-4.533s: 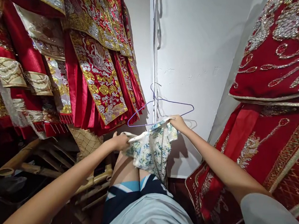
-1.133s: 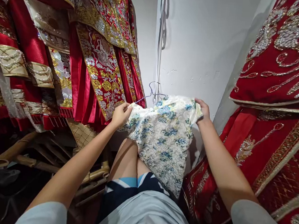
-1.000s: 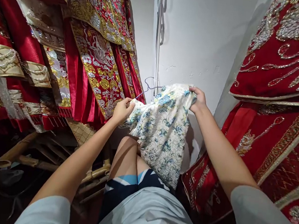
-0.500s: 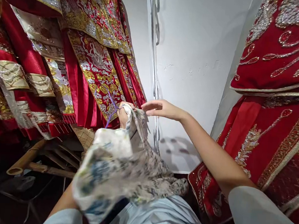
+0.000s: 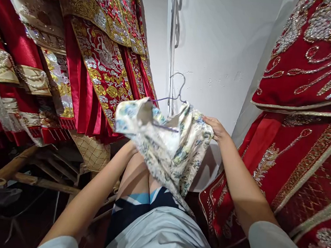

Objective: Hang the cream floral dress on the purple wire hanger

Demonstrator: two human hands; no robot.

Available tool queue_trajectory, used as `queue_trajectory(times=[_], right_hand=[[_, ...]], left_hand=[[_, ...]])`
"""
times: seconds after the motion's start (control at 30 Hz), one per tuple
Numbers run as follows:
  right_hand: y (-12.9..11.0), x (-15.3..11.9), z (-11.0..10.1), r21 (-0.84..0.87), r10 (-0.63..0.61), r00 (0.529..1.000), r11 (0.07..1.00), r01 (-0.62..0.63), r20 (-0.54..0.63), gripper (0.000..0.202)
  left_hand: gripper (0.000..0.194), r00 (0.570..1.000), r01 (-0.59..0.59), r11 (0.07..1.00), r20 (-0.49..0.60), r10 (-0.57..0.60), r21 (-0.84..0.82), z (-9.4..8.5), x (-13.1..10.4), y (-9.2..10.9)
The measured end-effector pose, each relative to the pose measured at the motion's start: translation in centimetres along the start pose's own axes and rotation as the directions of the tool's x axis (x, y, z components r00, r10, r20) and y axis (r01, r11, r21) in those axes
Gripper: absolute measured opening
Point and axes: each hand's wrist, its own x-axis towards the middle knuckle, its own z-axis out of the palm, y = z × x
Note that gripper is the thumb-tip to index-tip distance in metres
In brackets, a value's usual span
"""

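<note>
White and blue, the floral blouse (image 5: 162, 158) hangs above the person's thighs (image 5: 133, 175), a purple hanger (image 5: 167, 98) partly inside its neckline, the right hand (image 5: 215, 128) pinching one side, probably to hold the opening spread, while cloth hides most of the left hand (image 5: 132, 147), whose grip I cannot tell.

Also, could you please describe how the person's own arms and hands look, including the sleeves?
The left arm and right arm are bare below short, plain, pale grey-blue sleeves. The right hand wears no glove, and no watch or bracelet shows there. The left hand is mostly hidden.
</note>
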Motion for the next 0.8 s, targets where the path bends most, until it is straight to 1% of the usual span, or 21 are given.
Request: queue_trajectory(times=[0.03, 0.07, 0.1, 0.17, 0.2, 0.23, 0.33, 0.43, 0.53, 0.6, 0.63, 0.7, 0.8], right_hand=[[0.0, 0.5, -0.8, 0.024, 0.001, 0.997, 1.000, 0.001, -0.081, 0.032], [0.0, 0.9, -1.4, 0.034, 0.009, 0.990, 0.999, -0.005, -0.139, 0.027], [0.1, 1.5, -1.7, 0.034, 0.020, 0.985, 0.999, -0.014, -0.174, 0.024], [0.0, 2.5, -1.6, 0.019, 0.048, 0.982, 0.999, -0.045, -0.184, 0.022], [0.0, 3.0, -1.2, 0.007, 0.067, 0.982, 0.998, -0.067, -0.179, 0.022], [0.0, 3.4, -0.7, -0.007, 0.087, 0.981, 0.996, -0.090, -0.172, 0.022], [0.0, 4.2, 1.1, -0.064, 0.140, 0.980, 0.987, -0.150, -0.139, 0.021], [0.5, 3.8, 2.5, -0.129, 0.138, 0.983, 0.980, -0.153, -0.118, 0.024], [1.8, 2.4, 3.0, -0.198, 0.048, 0.992, 0.978, -0.071, -0.118, 0.032], [2.9, 1.3, 2.9, -0.242, -0.057, 0.987, 0.970, 0.019, -0.150, 0.039], [3.5, 0.8, 2.7, -0.265, -0.116, 0.976, 0.962, 0.065, -0.182, 0.043], [4.8, -0.1, 2.1, -0.314, -0.228, 0.934, 0.939, 0.138, -0.274, 0.051], [6.7, -1.8, 1.1, -0.386, -0.345, 0.841, 0.905, 0.179, -0.416, 0.058]], left_hand=[[0.064, 0.999, 0.032, 0.999, 0.029, -0.032, -0.016, -0.2, -0.5, -0.3], [0.070, 0.994, 0.077, 0.994, 0.079, -0.071, -0.077, -0.3, -1.0, -0.6], [0.073, 0.985, 0.136, 0.975, 0.132, -0.114, -0.173, -0.2, -1.5, -1.0], [0.070, 0.958, 0.262, 0.903, 0.201, -0.203, -0.340, 0.4, -2.1, -1.8], [0.068, 0.949, 0.303, 0.867, 0.210, -0.236, -0.396, 0.8, -2.4, -2.2], [0.064, 0.946, 0.319, 0.847, 0.196, -0.258, -0.426, 1.2, -2.7, -2.6], [0.053, 0.968, 0.251, 0.881, 0.090, -0.235, -0.402, 1.9, -3.6, -3.2], [0.055, 0.973, 0.224, 0.892, 0.043, -0.226, -0.392, 1.5, -4.8, -3.1], [0.063, 0.966, 0.229, 0.885, -0.020, -0.259, -0.406, 0.9, -6.5, -3.0], [0.064, 0.957, 0.237, 0.870, -0.052, -0.286, -0.433, 1.0, -7.9, -3.2], [0.065, 0.953, 0.242, 0.859, -0.057, -0.298, -0.451, 1.2, -8.6, -3.5], [0.065, 0.947, 0.252, 0.842, -0.056, -0.316, -0.477, 2.0, -9.8, -4.3], [0.065, 0.935, 0.289, 0.826, -0.045, -0.353, -0.484, 3.1, -11.1, -5.6]])
